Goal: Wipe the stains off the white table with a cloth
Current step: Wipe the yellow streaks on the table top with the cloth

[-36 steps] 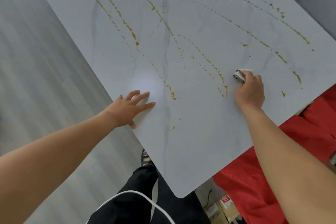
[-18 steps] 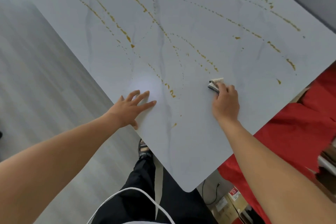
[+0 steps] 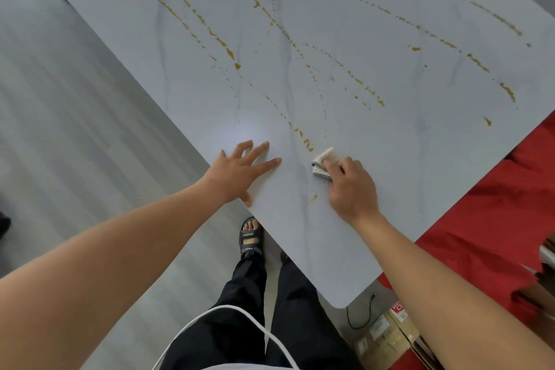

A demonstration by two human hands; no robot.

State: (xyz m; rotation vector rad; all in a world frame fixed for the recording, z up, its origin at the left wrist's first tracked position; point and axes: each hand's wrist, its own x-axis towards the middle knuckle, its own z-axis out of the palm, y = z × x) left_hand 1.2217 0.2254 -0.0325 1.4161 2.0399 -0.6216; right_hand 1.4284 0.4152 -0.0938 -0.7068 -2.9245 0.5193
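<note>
The white marble-look table [image 3: 390,159] fills the upper frame, crossed by several long yellow-brown stain streaks [image 3: 261,6]. My right hand [image 3: 351,186] grips a small folded cloth [image 3: 322,164], cream with a dark checked edge, and presses it on the table just below a stain blotch [image 3: 307,144]. A small spot [image 3: 313,197] lies left of my right wrist. My left hand [image 3: 240,171] rests flat on the table near its left edge, fingers spread, about a hand's width left of the cloth.
Grey floor [image 3: 75,129] lies left of the table. A red fabric [image 3: 495,219] sits beyond the table's right edge, with cardboard boxes [image 3: 387,330] and a black cable below the rounded corner. My legs and a sandalled foot [image 3: 251,234] stand under the near edge.
My right hand has slid the cloth leftward and toward me across the table, from near the right side to close beside my left hand. The left hand stayed planted.
</note>
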